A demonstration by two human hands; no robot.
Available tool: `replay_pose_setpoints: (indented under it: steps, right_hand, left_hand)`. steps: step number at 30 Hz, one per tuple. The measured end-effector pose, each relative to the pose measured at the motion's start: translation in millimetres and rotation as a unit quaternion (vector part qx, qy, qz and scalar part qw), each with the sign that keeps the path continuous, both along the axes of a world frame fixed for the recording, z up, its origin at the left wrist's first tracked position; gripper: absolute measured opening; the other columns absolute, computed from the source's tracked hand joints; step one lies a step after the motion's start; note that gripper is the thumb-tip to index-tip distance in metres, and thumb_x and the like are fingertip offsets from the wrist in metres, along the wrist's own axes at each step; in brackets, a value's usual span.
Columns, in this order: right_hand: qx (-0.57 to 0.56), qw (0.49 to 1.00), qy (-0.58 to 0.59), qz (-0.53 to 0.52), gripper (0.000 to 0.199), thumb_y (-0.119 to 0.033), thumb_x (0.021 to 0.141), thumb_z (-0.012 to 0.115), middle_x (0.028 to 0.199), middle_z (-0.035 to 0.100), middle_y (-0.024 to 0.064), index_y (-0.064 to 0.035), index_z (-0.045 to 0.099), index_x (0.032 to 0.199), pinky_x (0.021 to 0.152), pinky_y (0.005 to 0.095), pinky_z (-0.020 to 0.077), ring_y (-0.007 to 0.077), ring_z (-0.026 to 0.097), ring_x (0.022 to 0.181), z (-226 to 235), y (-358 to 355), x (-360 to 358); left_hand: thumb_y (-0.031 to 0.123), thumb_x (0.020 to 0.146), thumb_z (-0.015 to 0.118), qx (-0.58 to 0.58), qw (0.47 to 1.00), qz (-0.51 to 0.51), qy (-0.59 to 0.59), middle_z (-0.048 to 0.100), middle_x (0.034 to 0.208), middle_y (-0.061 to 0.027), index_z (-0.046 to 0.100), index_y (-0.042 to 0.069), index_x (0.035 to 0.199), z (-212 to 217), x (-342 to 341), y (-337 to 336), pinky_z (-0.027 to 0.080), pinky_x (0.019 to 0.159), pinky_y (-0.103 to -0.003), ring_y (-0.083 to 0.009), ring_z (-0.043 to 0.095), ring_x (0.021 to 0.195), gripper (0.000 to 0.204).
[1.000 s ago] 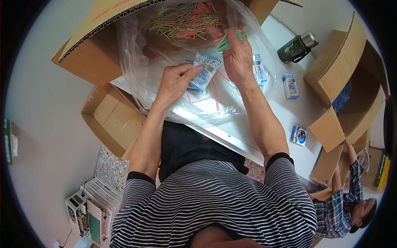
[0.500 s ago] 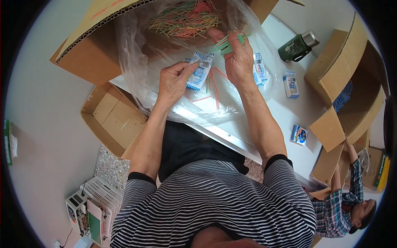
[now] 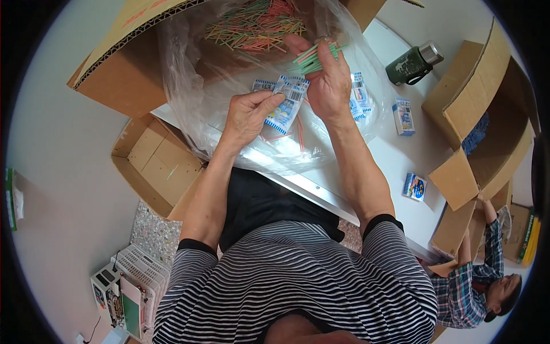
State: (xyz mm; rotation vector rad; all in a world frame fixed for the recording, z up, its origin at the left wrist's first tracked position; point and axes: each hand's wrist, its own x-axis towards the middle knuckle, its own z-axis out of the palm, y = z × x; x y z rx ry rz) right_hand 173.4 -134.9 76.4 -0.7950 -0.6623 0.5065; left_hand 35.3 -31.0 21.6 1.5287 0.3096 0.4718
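Observation:
My left hand pinches a blue-and-white printed packet, which slants with its upper right corner close to my right palm. My right hand is raised with its fingers curled round a bunch of thin green and pink sticks. Behind the held packet, part of another packet shows. More packets lie beside my right wrist. A clear plastic bag spreads under both hands, with a heap of coloured sticks at its far end. A few loose sticks lie near my left hand.
A big cardboard box surrounds the bag. On the white table stand a green flask and small blue-and-white packs. An open carton sits lower left. At right, a person in a plaid shirt reaches toward cartons.
My left hand has moved right with its packet, bringing it near my right palm and tilting it more. The packet behind is more exposed. My right hand has shifted slightly, still gripping the sticks.

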Motion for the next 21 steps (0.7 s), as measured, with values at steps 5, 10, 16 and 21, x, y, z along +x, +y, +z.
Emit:
replay_pose_setpoints:
  steps: [5, 10, 16, 21]
  right_hand:
    - [-0.003, 0.999, 0.026, 0.024, 0.033, -0.03, 0.107, 0.041, 0.128, 0.06, 0.028, 0.0009, 0.048, 0.119, 0.113, 0.0446, 0.037, 0.0323, 0.055, 0.127, -6, 2, -7]
    - [-0.038, 0.997, 0.053, 0.045, 0.029, -0.028, 0.106, 0.043, 0.125, 0.062, 0.0274, -0.0018, 0.048, 0.116, 0.113, 0.0454, 0.0366, 0.0327, 0.055, 0.126, -10, -1, -11]
    - [-0.074, 0.997, 0.028, 0.018, 0.023, -0.025, 0.105, 0.043, 0.12, 0.065, 0.0279, -0.0031, 0.046, 0.113, 0.106, 0.0451, 0.0439, 0.0332, 0.061, 0.118, -11, -4, -14]
    - [-0.067, 0.996, 0.049, 0.027, 0.018, -0.019, 0.104, 0.044, 0.116, 0.067, 0.0272, -0.0032, 0.046, 0.112, 0.102, 0.0431, 0.047, 0.0328, 0.064, 0.115, -15, -5, -11]
  left_hand:
    - [0.022, 0.093, 0.073, -0.003, 1.0, 0.002, 0.0, 0.066, 0.073, 0.0042, 0.075, -0.001, 0.092, -3, 1, 1, 0.044, 0.059, -0.022, -0.0018, 0.052, 0.068, 0.023]
    - [0.021, 0.092, 0.074, 0.001, 1.0, 0.031, 0.001, 0.067, 0.073, 0.0037, 0.076, -0.001, 0.097, -1, 1, 1, 0.045, 0.06, -0.022, -0.0018, 0.053, 0.068, 0.023]
    - [0.02, 0.092, 0.074, -0.012, 0.999, 0.034, -0.011, 0.069, 0.077, 0.0024, 0.076, -0.002, 0.1, -2, -1, 1, 0.046, 0.06, -0.021, -0.0021, 0.055, 0.069, 0.023]
    - [0.019, 0.092, 0.073, -0.022, 0.999, 0.043, -0.013, 0.07, 0.078, 0.0019, 0.076, -0.002, 0.101, 1, 0, -2, 0.046, 0.061, -0.021, -0.0022, 0.055, 0.069, 0.023]
